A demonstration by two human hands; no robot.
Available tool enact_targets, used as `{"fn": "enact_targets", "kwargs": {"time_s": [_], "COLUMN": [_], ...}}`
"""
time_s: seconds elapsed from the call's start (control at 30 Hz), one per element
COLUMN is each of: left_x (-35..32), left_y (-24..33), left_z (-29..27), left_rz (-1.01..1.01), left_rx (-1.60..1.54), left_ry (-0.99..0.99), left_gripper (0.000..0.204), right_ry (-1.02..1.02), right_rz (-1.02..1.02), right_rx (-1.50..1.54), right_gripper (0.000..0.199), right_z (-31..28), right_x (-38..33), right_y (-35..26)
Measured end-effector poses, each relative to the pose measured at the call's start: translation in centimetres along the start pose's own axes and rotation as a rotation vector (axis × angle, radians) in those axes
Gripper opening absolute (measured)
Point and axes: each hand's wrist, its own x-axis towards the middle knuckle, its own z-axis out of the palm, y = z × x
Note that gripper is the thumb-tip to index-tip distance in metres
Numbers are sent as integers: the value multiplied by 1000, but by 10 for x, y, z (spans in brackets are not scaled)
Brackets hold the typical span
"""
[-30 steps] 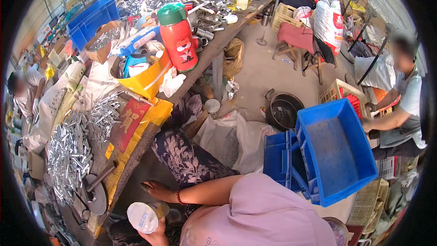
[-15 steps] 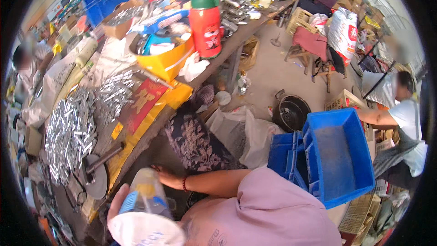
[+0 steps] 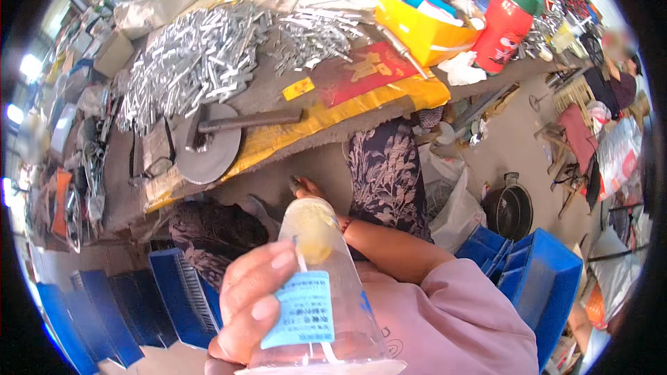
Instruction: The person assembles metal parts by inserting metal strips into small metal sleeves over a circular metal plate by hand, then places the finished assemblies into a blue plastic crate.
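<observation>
My left hand (image 3: pixel 253 298) is wrapped around a clear plastic cup (image 3: pixel 354 319) with a light blue label. The cup is tilted, its wide end close to me and its narrow base pointing away. A yellowish piece and a pale straw show through its wall. Beyond the base, my right hand (image 3: pixel 307 187) hangs low in front of the worktable, partly covered by the cup. Its fingers look curled around a small dark thing that I cannot make out. On the table, a hammer (image 3: pixel 257 121) lies across a round metal plate (image 3: pixel 212 156).
Heaps of short silvery metal pieces (image 3: pixel 201 55) cover the worktable. Behind its edge stand a yellow box (image 3: pixel 424 35) and a red bottle with a green lid (image 3: pixel 504 31). Blue crates (image 3: pixel 549 285) are at my right, others (image 3: pixel 177 292) at my left. A dark pot (image 3: pixel 509 212) sits on the floor.
My view has swung left toward the worktable. The cup in my left hand has come up and toward the middle, its label now facing me. My right hand stays low beyond it.
</observation>
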Motion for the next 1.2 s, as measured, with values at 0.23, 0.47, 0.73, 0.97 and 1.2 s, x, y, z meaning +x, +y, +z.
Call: {"fn": "enact_targets", "kwargs": {"time_s": [0.23,0.47,0.73,0.97,1.2], "left_x": [5,2,8,15,-7], "left_y": [7,-12,-4,-8,-22], "left_z": [14,-4,-2,5,13], "left_rz": [21,194,-30,-4,-48], "left_rx": [77,142,16,3,102], "left_ry": [97,-134,-192,-96,160], "left_gripper": [49,120,64,53,51], "right_ry": [78,17,-59,-132,-242], "right_rz": [-76,-77,2,36,290], "right_rx": [-266,-167,-109,-18,206], "right_gripper": [33,27,29,28,28], "right_z": [5,21,17,22,12], "right_x": [-8,-23,-13,-11,-36], "right_y": [-27,-63,-40,-35,-102]}}
